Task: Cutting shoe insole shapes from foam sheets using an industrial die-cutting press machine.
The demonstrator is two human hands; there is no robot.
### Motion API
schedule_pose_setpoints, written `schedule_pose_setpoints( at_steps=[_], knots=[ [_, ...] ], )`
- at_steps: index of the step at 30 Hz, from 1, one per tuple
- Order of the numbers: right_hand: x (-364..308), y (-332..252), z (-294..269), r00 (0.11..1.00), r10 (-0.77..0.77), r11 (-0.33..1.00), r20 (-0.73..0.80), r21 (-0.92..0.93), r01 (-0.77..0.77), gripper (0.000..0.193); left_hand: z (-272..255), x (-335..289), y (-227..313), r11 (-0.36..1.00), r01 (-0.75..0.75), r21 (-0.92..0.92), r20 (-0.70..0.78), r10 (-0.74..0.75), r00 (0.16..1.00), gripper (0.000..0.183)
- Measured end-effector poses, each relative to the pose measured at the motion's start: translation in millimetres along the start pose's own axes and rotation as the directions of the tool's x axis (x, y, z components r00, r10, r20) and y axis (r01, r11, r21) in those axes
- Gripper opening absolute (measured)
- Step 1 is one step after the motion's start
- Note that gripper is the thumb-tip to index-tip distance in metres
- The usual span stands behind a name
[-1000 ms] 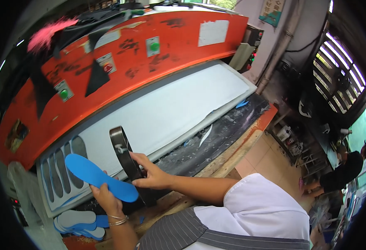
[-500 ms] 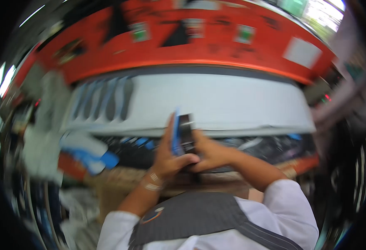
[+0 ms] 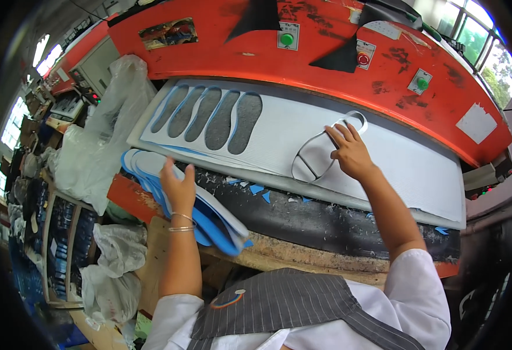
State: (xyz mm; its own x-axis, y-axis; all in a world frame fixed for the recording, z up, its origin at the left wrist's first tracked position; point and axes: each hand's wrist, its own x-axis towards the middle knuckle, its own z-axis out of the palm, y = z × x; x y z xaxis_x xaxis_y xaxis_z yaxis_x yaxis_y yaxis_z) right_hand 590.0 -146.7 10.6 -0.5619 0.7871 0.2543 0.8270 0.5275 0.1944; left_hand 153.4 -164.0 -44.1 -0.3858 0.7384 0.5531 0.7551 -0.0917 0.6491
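Observation:
My right hand (image 3: 354, 153) grips the rim of a cutting die (image 3: 295, 158), a thin metal frame in the outline of an insole with crossbars inside. The die sits on a long white foam sheet (image 3: 401, 175). Left of it, the sheet has several insole-shaped cutouts (image 3: 247, 123) in a row, with grey showing through and blue edges. My left hand (image 3: 178, 185) is open, thumb and fingers apart, over a fanned pile of white-and-blue insoles (image 3: 151, 162) at the near left. Whether its fingers touch the pile is hard to tell.
A red machine beam (image 3: 221, 58) with green and red buttons spans the far side. Blue and white scraps (image 3: 257, 189) litter the black near strip (image 3: 256, 210). Clear plastic bags (image 3: 101, 134) hang at left; a crate of dark insoles (image 3: 63, 251) stands below.
My hands were together at the middle, holding a blue piece and the die upright. They have parted: left to the pile, right with the die onto the sheet. The view has turned.

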Motion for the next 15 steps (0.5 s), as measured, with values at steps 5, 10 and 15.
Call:
schedule_pose_setpoints(
  at_steps=[5,10,15],
  knots=[
    [-45,-51,72,0.878,0.478,0.823,0.005,0.346,-0.450,0.043,41,12,36,0.941,-0.288,0.179,0.676,0.095,0.731,0.039],
    [-27,-123,51,0.724,0.662,0.610,0.193,0.423,-0.670,0.068,33,27,23,0.885,-0.407,0.225,0.801,0.070,0.595,0.048],
    [28,-100,60,0.661,0.725,0.431,0.193,0.622,-0.654,0.066,4,31,-8,0.950,-0.307,-0.046,0.754,0.235,0.614,0.034]
  ],
)
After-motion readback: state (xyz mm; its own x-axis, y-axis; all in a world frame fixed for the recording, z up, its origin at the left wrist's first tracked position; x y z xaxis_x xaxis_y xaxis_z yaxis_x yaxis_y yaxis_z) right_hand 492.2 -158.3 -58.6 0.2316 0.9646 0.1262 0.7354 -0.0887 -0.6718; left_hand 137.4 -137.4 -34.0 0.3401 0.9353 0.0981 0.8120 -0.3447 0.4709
